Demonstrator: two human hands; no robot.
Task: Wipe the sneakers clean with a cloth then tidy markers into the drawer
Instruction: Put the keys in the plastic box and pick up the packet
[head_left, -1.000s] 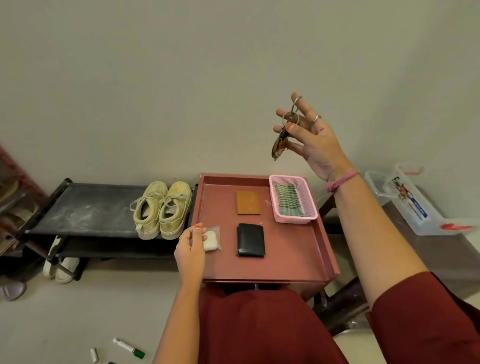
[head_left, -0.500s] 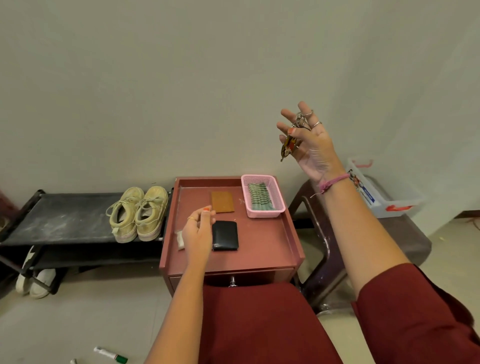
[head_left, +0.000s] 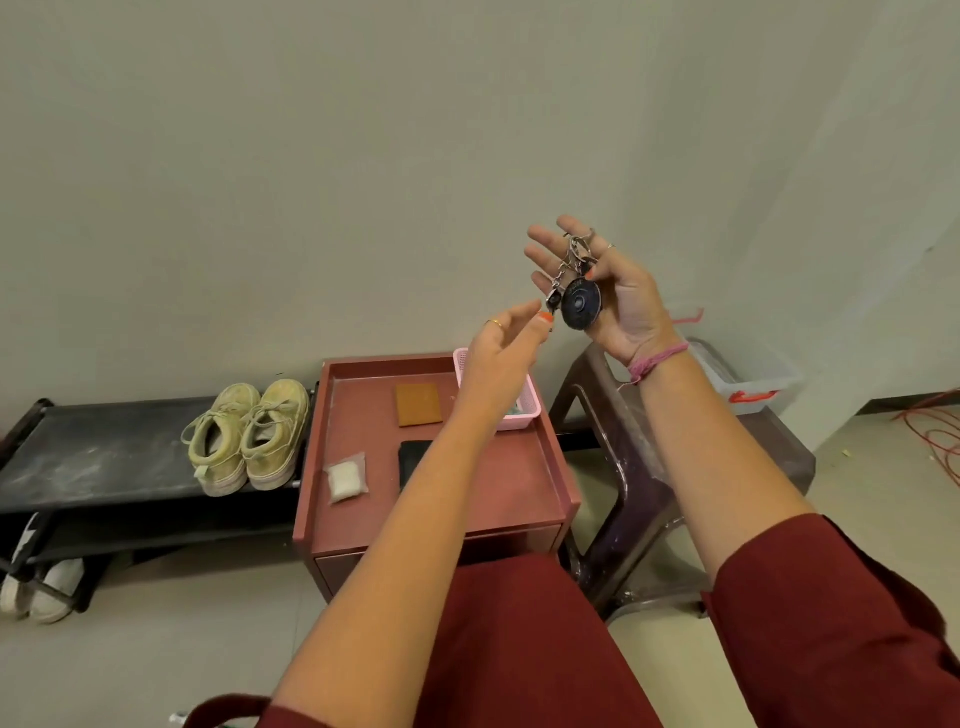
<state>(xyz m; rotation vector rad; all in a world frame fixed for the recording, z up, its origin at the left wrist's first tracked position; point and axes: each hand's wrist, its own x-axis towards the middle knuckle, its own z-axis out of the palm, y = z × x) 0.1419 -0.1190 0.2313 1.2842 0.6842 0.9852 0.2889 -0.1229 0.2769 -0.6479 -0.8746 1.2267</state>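
Yellow sneakers (head_left: 249, 436) sit on the rack (head_left: 93, 457) at nine o'clock, unwiped. Right hand (head_left: 613, 296) cradles keys (head_left: 576, 291) on loosely spread fingers; left hand (head_left: 506, 348) reaches toward them, holding nothing. No cloth or markers visible; both jobs seem left.

Two yellow sneakers (head_left: 248, 435), one key bunch (head_left: 575, 291), one pink basket (head_left: 522, 415), one brown card (head_left: 418, 405), one black wallet (head_left: 412, 460), one small bag (head_left: 346, 477), two hands.
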